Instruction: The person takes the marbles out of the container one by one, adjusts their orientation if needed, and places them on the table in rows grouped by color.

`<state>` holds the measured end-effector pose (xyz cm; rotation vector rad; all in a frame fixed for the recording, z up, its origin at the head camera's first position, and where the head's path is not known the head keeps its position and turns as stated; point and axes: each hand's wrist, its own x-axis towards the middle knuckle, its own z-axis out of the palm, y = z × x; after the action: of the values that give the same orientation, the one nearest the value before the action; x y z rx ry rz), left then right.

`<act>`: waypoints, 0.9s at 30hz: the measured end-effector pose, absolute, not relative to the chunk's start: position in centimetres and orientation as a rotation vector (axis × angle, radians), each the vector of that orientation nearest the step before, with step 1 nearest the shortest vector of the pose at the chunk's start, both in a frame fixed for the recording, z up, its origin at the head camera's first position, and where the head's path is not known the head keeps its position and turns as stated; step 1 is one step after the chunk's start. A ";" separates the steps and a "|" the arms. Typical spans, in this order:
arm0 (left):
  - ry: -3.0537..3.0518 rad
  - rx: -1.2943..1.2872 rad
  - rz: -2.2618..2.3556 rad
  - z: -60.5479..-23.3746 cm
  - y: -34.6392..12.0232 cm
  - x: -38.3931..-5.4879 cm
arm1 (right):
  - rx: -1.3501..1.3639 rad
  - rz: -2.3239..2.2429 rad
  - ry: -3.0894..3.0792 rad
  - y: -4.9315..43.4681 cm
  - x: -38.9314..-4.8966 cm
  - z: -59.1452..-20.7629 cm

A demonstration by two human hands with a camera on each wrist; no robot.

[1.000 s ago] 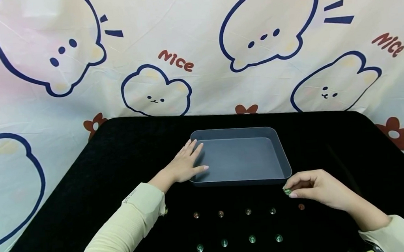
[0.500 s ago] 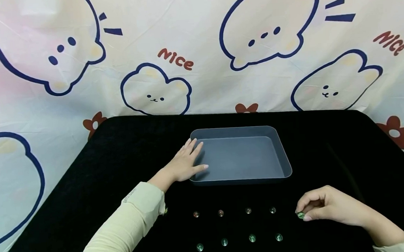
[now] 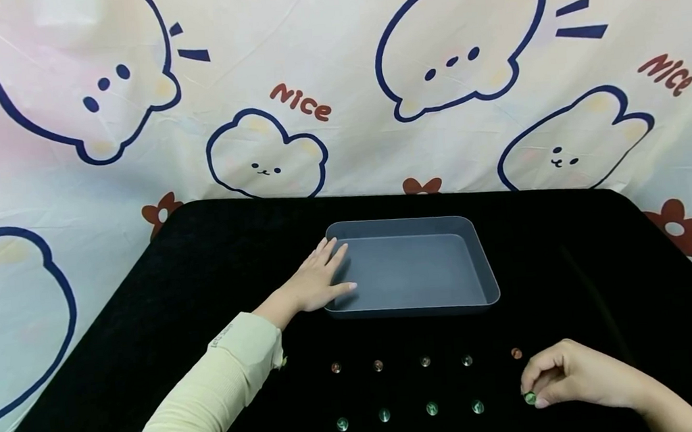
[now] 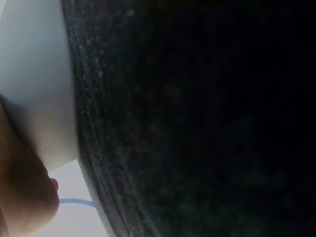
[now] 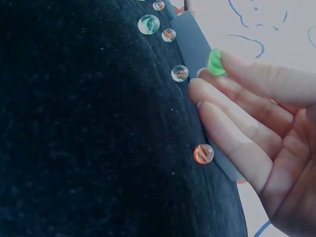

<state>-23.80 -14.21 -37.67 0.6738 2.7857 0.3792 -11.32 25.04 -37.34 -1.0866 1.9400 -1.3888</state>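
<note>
In the head view, a grey rectangular tray [image 3: 411, 272] stands on the black cloth. My left hand [image 3: 314, 279] rests with spread fingers over the tray's left rim. At the right front, my right hand [image 3: 568, 375] pinches a green glass marble [image 5: 215, 62] between thumb and fingertips, low over the cloth. An orange-streaked marble [image 3: 516, 353] lies just beyond this hand. To its left is a row of clear marbles with orange or brownish streaks [image 3: 425, 361], and nearer the front a row of green-streaked marbles [image 3: 432, 408].
The table is covered in black cloth [image 3: 221, 253]. Behind it hangs a pale curtain [image 3: 365, 153] printed with cartoon bears. Something small and yellowish [image 3: 283, 362] shows beside the left sleeve [image 3: 236, 367].
My right hand has moved from beside the tray's front right corner toward the table's front, carrying the green marble past the orange-streaked one. The left hand has stayed on the tray.
</note>
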 end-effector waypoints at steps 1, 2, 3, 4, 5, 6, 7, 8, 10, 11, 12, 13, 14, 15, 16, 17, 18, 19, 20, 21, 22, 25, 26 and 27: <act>2.785 0.673 0.382 -37.7 -14.2 -23.8 | -1.092 -1.384 1.943 25.1 -11.3 -37.4; 2.786 0.675 0.385 -37.7 -14.2 -23.8 | -1.095 -1.380 1.946 25.2 -11.2 -37.5; 2.784 0.674 0.388 -37.7 -14.2 -23.8 | -1.097 -1.376 1.950 25.2 -11.2 -37.7; 2.784 0.674 0.389 -37.7 -14.2 -23.8 | -1.099 -1.372 1.955 25.3 -11.1 -37.7; 2.785 0.674 0.389 -37.7 -14.2 -23.8 | -1.102 -1.366 1.965 25.3 -11.1 -37.8; 2.785 0.673 0.389 -37.6 -14.2 -23.8 | -1.104 -1.362 1.973 25.4 -11.0 -37.9; 2.785 0.675 0.388 -37.6 -14.2 -23.8 | -1.103 -1.358 1.983 25.5 -10.9 -38.0; 2.785 0.677 0.387 -37.6 -14.2 -23.8 | -1.102 -1.352 1.995 25.5 -10.9 -38.1; 2.782 0.678 0.386 -37.6 -14.2 -23.8 | -1.109 -1.337 2.021 25.6 -10.7 -38.4; 2.781 0.676 0.385 -37.6 -14.2 -23.8 | -1.114 -1.329 2.034 25.6 -10.7 -38.5; 2.780 0.674 0.383 -37.7 -14.2 -23.8 | -1.119 -1.321 2.047 25.7 -10.6 -38.6; 2.780 0.676 0.383 -37.7 -14.2 -23.9 | -1.129 -1.311 2.064 25.7 -10.5 -38.8; 2.780 0.675 0.385 -37.7 -14.2 -23.9 | -1.147 -1.300 2.080 25.7 -10.5 -38.9; 2.779 0.671 0.386 -37.8 -14.2 -23.9 | -1.168 -1.292 2.093 25.6 -10.5 -39.1; 2.779 0.669 0.388 -37.8 -14.2 -23.9 | -1.189 -1.283 2.107 25.6 -10.4 -39.2; 2.781 0.666 0.389 -37.8 -14.2 -23.9 | -1.208 -1.276 2.119 25.5 -10.4 -39.4; 2.782 0.665 0.391 -37.8 -14.2 -23.9 | -1.227 -1.269 2.131 25.5 -10.4 -39.5; 2.783 0.666 0.392 -37.8 -14.2 -23.9 | -1.249 -1.261 2.144 25.4 -10.4 -39.5; 2.783 0.664 0.395 -37.9 -14.2 -23.9 | -1.266 -1.252 2.153 25.4 -10.4 -39.6; 2.783 0.661 0.394 -37.8 -14.2 -23.9 | -1.281 -1.242 2.162 25.3 -10.5 -39.6; 2.783 0.660 0.395 -37.9 -14.2 -23.9 | -1.291 -1.232 2.169 25.3 -10.5 -39.6; 2.777 0.663 0.397 -37.9 -14.3 -24.0 | -1.322 -1.213 2.181 25.2 -10.5 -39.6; 2.774 0.665 0.397 -37.9 -14.3 -24.0 | -1.330 -1.210 2.183 25.2 -10.5 -39.6; 2.774 0.665 0.393 -37.9 -14.3 -24.0 | -1.334 -1.209 2.182 25.2 -10.5 -39.6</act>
<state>-24.02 -14.30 -37.88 0.6653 2.7744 0.3935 -10.49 25.18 -39.62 -1.3343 2.1824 -1.2089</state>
